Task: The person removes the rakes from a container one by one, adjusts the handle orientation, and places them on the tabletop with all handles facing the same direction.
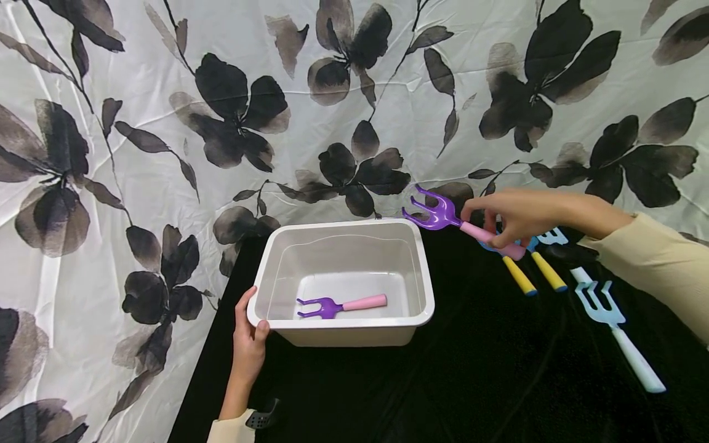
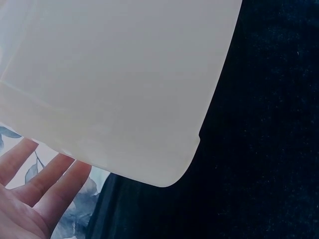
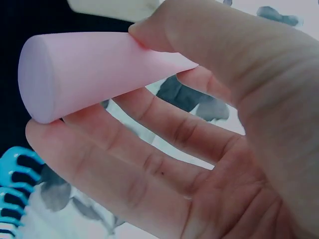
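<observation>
My right hand [image 1: 523, 212] pinches the pink handle [image 3: 89, 69] of a purple hand fork [image 1: 437, 212] between thumb and fingers. Its prongs point left, over the back right corner of a white plastic tub [image 1: 354, 335]. Inside the tub a second purple fork [image 1: 328, 307] with a pink handle lies flat, prongs to the left. At the tub's front left corner my left hand [image 1: 249, 344] grips the rim, thumb on top; the left wrist view shows its fingers [image 2: 60, 184] at the tub's edge.
Right of the tub, on the black cloth [image 1: 476, 381], lie yellow-handled blue tools [image 1: 547, 271], partly hidden by my right hand and arm. A light blue fork [image 1: 606, 314] with a pale handle lies nearer the front. Behind hangs a flowered white sheet [image 1: 166, 37].
</observation>
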`<move>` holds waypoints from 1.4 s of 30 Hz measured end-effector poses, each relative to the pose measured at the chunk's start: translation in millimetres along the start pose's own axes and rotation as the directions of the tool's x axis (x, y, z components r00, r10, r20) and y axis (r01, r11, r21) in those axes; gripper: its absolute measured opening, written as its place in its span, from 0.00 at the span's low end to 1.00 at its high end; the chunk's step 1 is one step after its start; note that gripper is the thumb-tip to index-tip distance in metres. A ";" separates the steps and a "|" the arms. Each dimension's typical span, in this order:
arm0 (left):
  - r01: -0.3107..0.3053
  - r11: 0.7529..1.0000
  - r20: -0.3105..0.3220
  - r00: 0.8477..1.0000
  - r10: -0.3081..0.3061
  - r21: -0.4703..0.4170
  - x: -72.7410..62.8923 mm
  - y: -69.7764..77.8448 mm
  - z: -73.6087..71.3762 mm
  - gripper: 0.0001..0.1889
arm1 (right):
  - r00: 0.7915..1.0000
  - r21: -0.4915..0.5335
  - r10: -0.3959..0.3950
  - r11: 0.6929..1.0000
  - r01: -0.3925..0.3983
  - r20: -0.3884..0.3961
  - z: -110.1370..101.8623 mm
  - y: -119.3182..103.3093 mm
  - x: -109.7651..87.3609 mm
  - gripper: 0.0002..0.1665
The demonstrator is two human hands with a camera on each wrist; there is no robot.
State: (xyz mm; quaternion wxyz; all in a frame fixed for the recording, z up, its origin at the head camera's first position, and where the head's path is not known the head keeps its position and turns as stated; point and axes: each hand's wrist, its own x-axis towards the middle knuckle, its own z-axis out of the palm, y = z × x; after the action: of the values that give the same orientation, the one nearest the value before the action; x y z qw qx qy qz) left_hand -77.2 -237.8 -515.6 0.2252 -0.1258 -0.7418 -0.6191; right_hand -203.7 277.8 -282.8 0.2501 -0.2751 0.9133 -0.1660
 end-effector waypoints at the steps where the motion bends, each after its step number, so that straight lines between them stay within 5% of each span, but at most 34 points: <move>1: 0.003 1.000 -0.001 1.000 -0.003 -0.002 -0.3 -0.3 0.0 0.33 | 1.000 0.014 0.006 1.000 -0.006 -0.002 1.2 5.2 -3.0 0.39; 15: 0.019 1.000 -0.011 1.000 -0.019 0.011 -2.1 -1.2 0.5 0.33 | 0.993 0.253 0.119 0.961 -0.110 -0.020 40.8 83.0 -53.9 0.36; 26: 0.022 1.000 0.002 1.000 -0.022 -0.007 -2.7 -0.9 0.5 0.33 | 0.992 0.390 0.118 0.917 -0.088 -0.052 88.4 132.9 -83.6 0.34; 31: 0.013 1.000 0.009 1.000 -0.013 -0.006 -2.3 -1.2 1.8 0.34 | 0.974 0.446 0.220 0.878 -0.173 -0.055 112.0 149.9 -95.4 0.38; 42: -0.007 1.000 0.008 1.000 0.007 0.001 0.1 -1.8 1.3 0.35 | 0.920 0.511 0.346 0.833 -0.212 -0.182 172.3 181.5 -120.9 0.40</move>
State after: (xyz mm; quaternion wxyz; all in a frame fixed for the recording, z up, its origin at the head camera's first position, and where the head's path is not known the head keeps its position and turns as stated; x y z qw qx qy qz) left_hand -78.4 -237.0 -517.4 0.2243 -0.1306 -0.7426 -0.6175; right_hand -98.0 464.0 -459.9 0.2067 -0.0418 0.8987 -0.3846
